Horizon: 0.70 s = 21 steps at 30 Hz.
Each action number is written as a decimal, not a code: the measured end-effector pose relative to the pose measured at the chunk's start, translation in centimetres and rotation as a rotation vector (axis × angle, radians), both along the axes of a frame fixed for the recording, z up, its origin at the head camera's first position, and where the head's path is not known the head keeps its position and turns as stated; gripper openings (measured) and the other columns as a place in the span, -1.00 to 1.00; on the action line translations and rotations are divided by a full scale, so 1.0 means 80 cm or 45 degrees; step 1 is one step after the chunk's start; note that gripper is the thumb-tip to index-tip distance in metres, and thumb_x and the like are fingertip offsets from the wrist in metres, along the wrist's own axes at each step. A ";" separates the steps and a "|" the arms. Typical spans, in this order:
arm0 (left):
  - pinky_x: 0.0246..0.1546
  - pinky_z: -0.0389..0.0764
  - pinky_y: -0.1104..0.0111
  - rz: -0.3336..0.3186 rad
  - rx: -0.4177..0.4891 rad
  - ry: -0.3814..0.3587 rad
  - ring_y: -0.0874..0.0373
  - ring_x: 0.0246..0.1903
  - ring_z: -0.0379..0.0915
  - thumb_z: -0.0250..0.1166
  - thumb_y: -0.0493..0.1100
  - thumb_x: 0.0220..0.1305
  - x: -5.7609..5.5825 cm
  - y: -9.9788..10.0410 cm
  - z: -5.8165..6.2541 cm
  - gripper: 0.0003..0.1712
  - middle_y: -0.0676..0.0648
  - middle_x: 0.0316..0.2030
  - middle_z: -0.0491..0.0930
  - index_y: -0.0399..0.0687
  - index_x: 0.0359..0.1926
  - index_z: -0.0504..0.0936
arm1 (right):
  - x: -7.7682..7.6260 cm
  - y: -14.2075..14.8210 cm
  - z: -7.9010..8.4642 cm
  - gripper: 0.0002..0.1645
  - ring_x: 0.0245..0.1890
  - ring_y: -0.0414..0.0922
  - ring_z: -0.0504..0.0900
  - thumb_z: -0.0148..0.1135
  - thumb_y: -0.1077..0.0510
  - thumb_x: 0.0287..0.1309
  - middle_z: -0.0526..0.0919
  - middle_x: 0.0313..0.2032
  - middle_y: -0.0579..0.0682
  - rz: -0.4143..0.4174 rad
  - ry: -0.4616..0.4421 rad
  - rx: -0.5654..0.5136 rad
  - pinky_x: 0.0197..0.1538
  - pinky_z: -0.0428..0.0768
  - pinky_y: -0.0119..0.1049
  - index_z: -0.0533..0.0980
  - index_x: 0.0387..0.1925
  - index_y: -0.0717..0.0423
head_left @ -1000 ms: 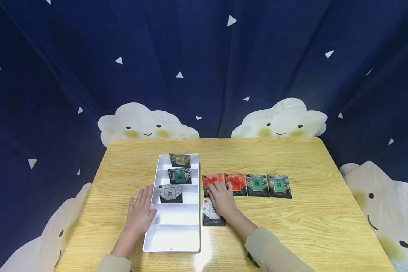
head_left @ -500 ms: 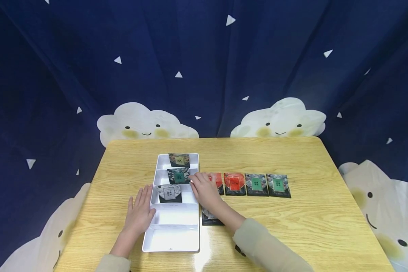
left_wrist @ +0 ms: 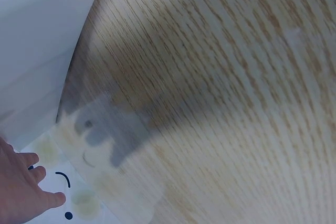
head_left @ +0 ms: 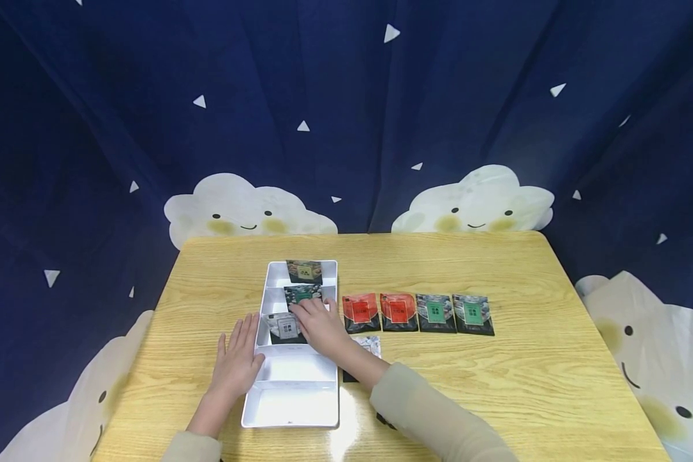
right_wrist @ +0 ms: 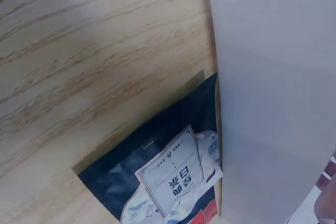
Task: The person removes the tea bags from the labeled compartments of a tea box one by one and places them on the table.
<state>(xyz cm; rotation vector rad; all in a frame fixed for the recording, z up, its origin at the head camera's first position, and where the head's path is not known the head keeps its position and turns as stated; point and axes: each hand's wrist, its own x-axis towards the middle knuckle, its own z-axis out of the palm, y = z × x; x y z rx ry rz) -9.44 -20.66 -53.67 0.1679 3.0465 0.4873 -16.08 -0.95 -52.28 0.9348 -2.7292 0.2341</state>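
A white divided tray (head_left: pixel 291 405) stands on the table, left of centre in the head view. My left hand (head_left: pixel 235 366) lies with straight fingers along its left side. My right hand (head_left: pixel 322 328) reaches over the tray's right rim. Its fingertips are at the upper right of a white-and-black tea sachet (head_left: pixel 283 327) in the third compartment from the back; whether they pinch it is hidden. Just behind, a dark green tea sachet (head_left: pixel 297 294) leans in the second compartment. A brown-and-black tea sachet (head_left: pixel 304 272) occupies the rearmost one.
Right of the tray lie two red tea sachets (head_left: pixel 360 312) and two green-labelled ones (head_left: pixel 436 313) in a row. Another white-labelled sachet (right_wrist: pixel 173 174) lies flat beside the tray wall (right_wrist: pixel 273 87), partly under my right forearm. Dark blue curtain (head_left: pixel 346 96) hangs behind the wooden table (head_left: pixel 496 385).
My right hand has moved left from the red and white-labelled sachets on the table to the sachets in the tray. My left hand stays at the tray's side.
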 end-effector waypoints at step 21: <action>0.26 -0.23 -0.19 -0.001 0.020 -0.011 -0.22 0.35 -0.22 0.01 -0.15 0.19 0.000 -0.002 -0.002 -0.17 -0.27 0.38 -0.09 -0.15 0.41 -0.15 | 0.005 -0.009 -0.003 -0.78 -0.08 -0.22 0.43 0.15 0.03 0.15 0.50 -0.15 -0.19 0.032 -0.058 -0.045 0.07 0.33 -0.13 0.55 -0.14 -0.14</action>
